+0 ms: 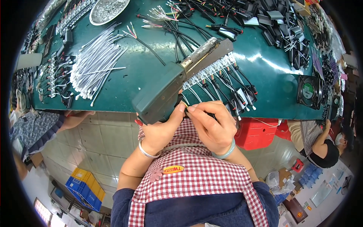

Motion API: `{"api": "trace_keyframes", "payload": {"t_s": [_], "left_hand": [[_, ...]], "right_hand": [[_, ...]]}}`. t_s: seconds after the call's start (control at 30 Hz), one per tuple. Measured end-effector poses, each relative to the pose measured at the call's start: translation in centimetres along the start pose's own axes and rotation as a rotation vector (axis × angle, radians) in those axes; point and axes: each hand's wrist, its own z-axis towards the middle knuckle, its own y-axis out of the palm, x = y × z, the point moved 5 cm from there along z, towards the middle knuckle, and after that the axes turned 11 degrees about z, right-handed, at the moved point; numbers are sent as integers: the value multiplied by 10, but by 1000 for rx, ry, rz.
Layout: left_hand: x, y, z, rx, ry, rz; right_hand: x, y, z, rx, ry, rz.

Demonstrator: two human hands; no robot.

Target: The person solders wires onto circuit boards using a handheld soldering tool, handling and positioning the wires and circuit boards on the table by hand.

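My left hand (pixel 160 132) and my right hand (pixel 214 123) meet at the table's front edge, thumbs and forefingers pinched together around thin wires (pixel 186 101), partly yellow-green. Their ends are hidden by my fingertips. Just beyond my left hand stands a dark grey-green housing (pixel 159 92) with a long flat arm (pixel 210 55) reaching away to the right. Along that arm runs a row of small white pieces (pixel 209 71), with black and white cables (pixel 215 89) hanging from it toward me. A small red tip (pixel 138 122) shows beside my left hand; its kind is unclear.
White cable ties (pixel 94 62) lie heaped at left on the green table (pixel 140 62), below a white dish (pixel 109 10). Black cables with stripped ends (pixel 164 15) and black cases (pixel 270 22) fill the back. A fan (pixel 310 92) lies right, a red stool (pixel 256 133) below.
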Motion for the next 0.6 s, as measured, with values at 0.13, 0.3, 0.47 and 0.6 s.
{"api": "trace_keyframes", "payload": {"t_s": [0.13, 0.3, 0.47, 0.6], "left_hand": [[-1, 0, 0, -17, 31, 85], [1, 1, 3, -64, 10, -36], [5, -1, 1, -33, 84, 101], [10, 4, 0, -5, 253, 455]], "right_hand": [[0, -1, 0, 2, 12, 19], [3, -3, -1, 1, 22, 62], [3, 0, -3, 11, 57, 95], [0, 0, -5, 50, 73, 13]]}}
